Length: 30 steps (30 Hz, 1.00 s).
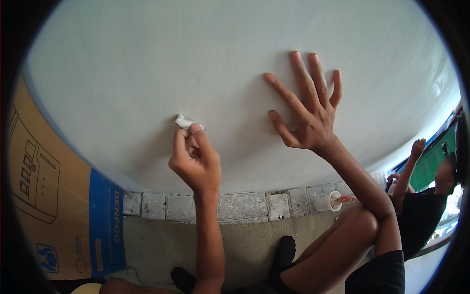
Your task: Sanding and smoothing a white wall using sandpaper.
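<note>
A pale, smooth wall [225, 29] fills most of the view in front of me. My left hand [196, 157] is closed, thumb and fingers pinching a small grey-white piece [187, 122] with a streaked, rough surface. The piece is held up to the wall, and its exact kind does not show. Higher and to the right, my right hand [311, 115] rests on the wall with its fingers spread, holding nothing.
Along the wall's foot runs a row of grey stone blocks [242, 207]. On it stands a white cup [327, 202] with a red-handled tool [345, 199]. A cardboard box [63, 196] stands at left. Another person [423, 215] with a raised arm is at right.
</note>
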{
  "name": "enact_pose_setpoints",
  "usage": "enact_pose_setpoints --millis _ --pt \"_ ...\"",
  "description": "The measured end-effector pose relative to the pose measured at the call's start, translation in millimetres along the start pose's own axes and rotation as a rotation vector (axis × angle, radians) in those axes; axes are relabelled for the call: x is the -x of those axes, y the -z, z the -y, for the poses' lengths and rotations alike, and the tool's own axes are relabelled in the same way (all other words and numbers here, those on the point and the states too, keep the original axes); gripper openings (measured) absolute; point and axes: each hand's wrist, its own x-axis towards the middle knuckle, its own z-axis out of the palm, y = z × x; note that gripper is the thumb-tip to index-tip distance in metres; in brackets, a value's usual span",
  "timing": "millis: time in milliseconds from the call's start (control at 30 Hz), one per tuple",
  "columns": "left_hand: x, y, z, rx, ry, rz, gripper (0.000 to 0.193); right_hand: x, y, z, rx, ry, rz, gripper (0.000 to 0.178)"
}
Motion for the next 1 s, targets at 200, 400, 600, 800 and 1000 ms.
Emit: enact_pose_setpoints --millis 200,400,600,800,1000 --pt "35.8 -20.4 -1.1 0.018 -0.106 0.182 0.014 3.6 -9.3 10.8 0.006 0.054 0.049 0.063" --pt "3.3 -0.7 3.4 -0.023 -0.029 0.033 0.018 10.8 -16.6 24.8 -0.03 0.126 0.126 0.064" --pt "20.7 -14.0 -4.9 0.008 -0.043 0.078 0.017 9.5 -16.7 24.4 -0.001 0.121 0.112 0.061" --pt "23.8 -9.3 4.8 -0.078 -0.065 0.159 0.013 -7.0 -7.9 10.0 0.01 0.07 0.042 0.062" --pt "-8.8 2.5 14.0 0.027 -0.031 -0.109 0.018 -9.3 1.0 -9.7 0.052 0.002 -0.032 0.065"
